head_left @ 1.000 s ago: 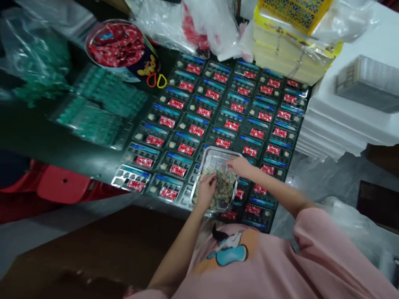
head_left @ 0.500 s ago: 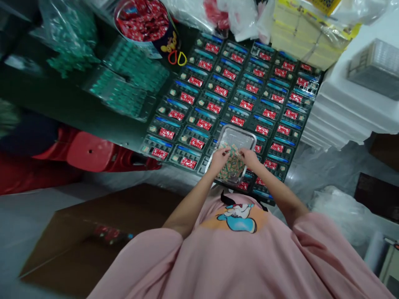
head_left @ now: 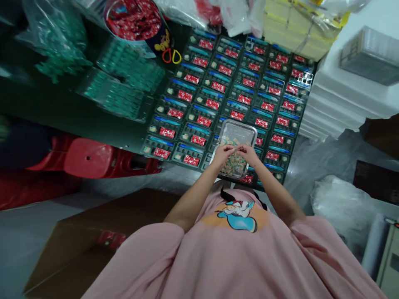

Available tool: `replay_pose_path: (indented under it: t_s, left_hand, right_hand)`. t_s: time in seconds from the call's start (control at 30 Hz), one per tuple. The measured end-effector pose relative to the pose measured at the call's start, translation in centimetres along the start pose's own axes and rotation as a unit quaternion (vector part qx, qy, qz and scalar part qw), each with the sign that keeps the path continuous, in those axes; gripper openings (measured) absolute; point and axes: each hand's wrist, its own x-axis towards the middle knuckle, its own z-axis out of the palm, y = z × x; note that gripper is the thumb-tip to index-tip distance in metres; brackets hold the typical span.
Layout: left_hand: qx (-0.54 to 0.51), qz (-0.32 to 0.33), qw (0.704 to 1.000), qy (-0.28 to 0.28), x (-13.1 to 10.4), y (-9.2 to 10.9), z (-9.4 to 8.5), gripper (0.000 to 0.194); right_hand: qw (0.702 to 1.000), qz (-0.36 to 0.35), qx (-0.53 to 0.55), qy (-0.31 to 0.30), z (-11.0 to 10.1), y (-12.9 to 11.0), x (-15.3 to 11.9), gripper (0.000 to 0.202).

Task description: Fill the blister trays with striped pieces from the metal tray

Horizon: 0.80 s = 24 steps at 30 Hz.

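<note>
Fingers: those of the left hand (head_left: 222, 155) are bent, with thumb and forefinger drawn close together; those of the right hand (head_left: 249, 155) are likewise curled inward. The two sets of fingertips nearly meet. Whether a piece is clamped between them cannot be told at this size.

Location: both hands are over a clear plastic rectangular tray with a raised rim (head_left: 239, 129), at the edge of the dark green table (head_left: 46, 110) nearest the person. The small pale-and-green flat pieces (head_left: 233, 167) lie loose and heaped in its near part, directly below the hands; the far part shows bare plastic. The tray lies over rows of black plastic compartment packs (head_left: 195, 132), many bearing a blue pen (head_left: 166, 121), a shiny red-and-white packet (head_left: 166, 132) and one small pale piece.

Assessment of handling: the work appears to be fine fingertip sorting or separating over the heap. In my judgement it is best done low above the tray, so that anything dropped falls back among the loose pieces. The pinch should be light and at the edges, since thin pieces could bend or slip out. One piece at a time is advisable, as neighbours may cling. The wrists should bear no weight on the rim: the support beneath looks uneven, and a tilt could spill pieces into the packs.
</note>
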Motion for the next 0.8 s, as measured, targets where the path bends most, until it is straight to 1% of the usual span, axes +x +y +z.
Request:
replay_pose_path:
  t_s: [0.07, 0.13, 0.2, 0.27, 0.33, 0.43, 0.6, 0.7, 0.8]
  left_hand:
    - [-0.011, -0.023, 1.0, -0.008, -0.1, -0.1, -0.2, 0.028]
    - [-0.02, -0.058, 0.997, -0.048, -0.3, -0.2, -0.3, 0.031]
    - [-0.037, -0.09, 0.991, -0.093, -0.5, -0.1, -0.3, 0.034]
    - [-0.052, -0.107, 0.987, -0.109, -0.6, -0.1, -0.2, 0.037]
    - [-0.059, -0.104, 0.989, -0.089, -0.7, 0.0, -0.1, 0.038]
    - [-0.058, -0.078, 0.994, -0.051, -0.7, 0.0, 0.0, 0.037]
    - [-0.055, -0.079, 0.994, -0.056, -0.8, 0.0, -0.2, 0.04]
    - [-0.069, -0.081, 0.994, -0.039, -0.8, -0.3, -0.3, 0.041]
    - [-0.092, -0.086, 0.992, -0.009, -0.7, -0.7, -0.4, 0.039]
  right_hand:
    - [0.998, 0.005, -0.008, 0.063, 0.1, 0.3, -0.2, 0.022]
    - [0.995, 0.0, -0.005, 0.103, 0.3, 0.6, -0.3, 0.022]
    - [0.994, -0.005, 0.004, 0.11, 0.6, 0.8, -0.5, 0.022]
    - [0.994, -0.006, 0.012, 0.106, 1.0, 0.9, -0.7, 0.022]
    - [0.994, -0.005, 0.019, 0.11, 1.4, 1.1, -0.9, 0.022]
    - [0.992, -0.012, 0.049, 0.118, 2.0, 1.5, -1.2, 0.024]
    - [0.988, -0.022, 0.101, 0.116, 2.5, 2.1, -1.6, 0.028]
    - [0.985, -0.02, 0.107, 0.137, 2.5, 2.6, -1.6, 0.025]
    - [0.982, -0.016, 0.109, 0.157, 2.7, 3.2, -1.5, 0.024]
